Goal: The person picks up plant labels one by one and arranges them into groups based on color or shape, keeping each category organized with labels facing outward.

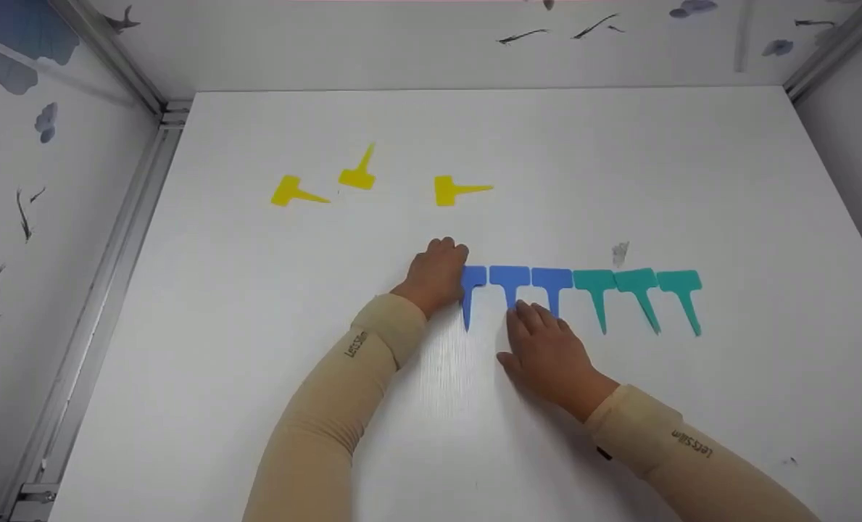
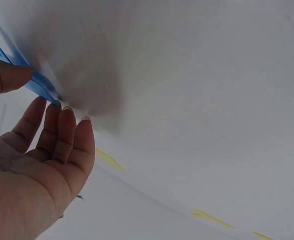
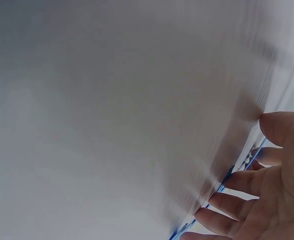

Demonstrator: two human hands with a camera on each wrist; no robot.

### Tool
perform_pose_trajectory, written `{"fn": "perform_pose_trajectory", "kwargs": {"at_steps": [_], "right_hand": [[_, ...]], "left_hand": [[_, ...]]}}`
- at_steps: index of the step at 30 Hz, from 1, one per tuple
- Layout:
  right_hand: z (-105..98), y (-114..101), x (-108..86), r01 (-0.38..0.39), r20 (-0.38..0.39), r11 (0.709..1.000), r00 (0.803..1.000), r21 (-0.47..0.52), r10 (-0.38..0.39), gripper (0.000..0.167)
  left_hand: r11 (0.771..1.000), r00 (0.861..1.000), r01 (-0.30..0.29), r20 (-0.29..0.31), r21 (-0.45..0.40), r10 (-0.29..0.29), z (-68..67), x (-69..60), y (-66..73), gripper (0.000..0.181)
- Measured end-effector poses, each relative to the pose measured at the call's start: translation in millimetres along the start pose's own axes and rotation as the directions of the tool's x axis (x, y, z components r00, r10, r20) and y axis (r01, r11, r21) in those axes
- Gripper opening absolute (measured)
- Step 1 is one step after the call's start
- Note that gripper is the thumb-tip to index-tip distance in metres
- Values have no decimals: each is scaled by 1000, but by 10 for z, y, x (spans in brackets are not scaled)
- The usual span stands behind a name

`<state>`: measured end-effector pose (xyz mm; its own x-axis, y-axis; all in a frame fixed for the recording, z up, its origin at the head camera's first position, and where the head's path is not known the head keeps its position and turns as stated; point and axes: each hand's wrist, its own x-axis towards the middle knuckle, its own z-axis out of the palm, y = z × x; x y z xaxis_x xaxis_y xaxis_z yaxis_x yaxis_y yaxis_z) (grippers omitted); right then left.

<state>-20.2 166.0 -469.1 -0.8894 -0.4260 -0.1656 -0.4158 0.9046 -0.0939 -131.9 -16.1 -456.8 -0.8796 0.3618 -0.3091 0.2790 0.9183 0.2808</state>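
Note:
Three blue T-shaped plant labels lie side by side, heads up and stems toward me. My left hand (image 1: 436, 277) is at the leftmost blue label (image 1: 475, 276) and covers part of its head. In the left wrist view, the thumb and fingertips pinch a blue label (image 2: 40, 86). My right hand (image 1: 549, 354) rests with extended fingers over the lower stems of the middle blue label (image 1: 510, 275) and the right blue label (image 1: 552, 278). Three teal plant labels (image 1: 594, 280) continue the row rightward; the middle teal label (image 1: 636, 280) is tilted.
Beyond the row, three yellow plant labels lie apart on the white table (image 1: 329, 261): a left one (image 1: 285, 191), a middle one (image 1: 358, 179) and a right one (image 1: 444, 191). A grey smudge (image 1: 620, 252) marks the table above the teal labels. Panels border the table's left and back.

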Motion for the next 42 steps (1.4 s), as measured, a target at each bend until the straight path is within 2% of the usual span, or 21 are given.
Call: {"fn": "perform_pose_trajectory", "kwargs": {"at_steps": [21, 34, 42], "right_hand": [[35, 16, -4, 6, -12, 1000, 1000, -13, -6, 63], [23, 0, 10, -15, 15, 1000, 1000, -7, 15, 64], [7, 5, 8, -9, 5, 1000, 1000, -3, 9, 63]], "left_hand": [[998, 998, 50, 39, -23, -49, -43, 28, 44, 42], [999, 999, 32, 13, 37, -32, -19, 44, 69, 40], [999, 999, 33, 19, 22, -33, -11, 60, 64, 41]]}}
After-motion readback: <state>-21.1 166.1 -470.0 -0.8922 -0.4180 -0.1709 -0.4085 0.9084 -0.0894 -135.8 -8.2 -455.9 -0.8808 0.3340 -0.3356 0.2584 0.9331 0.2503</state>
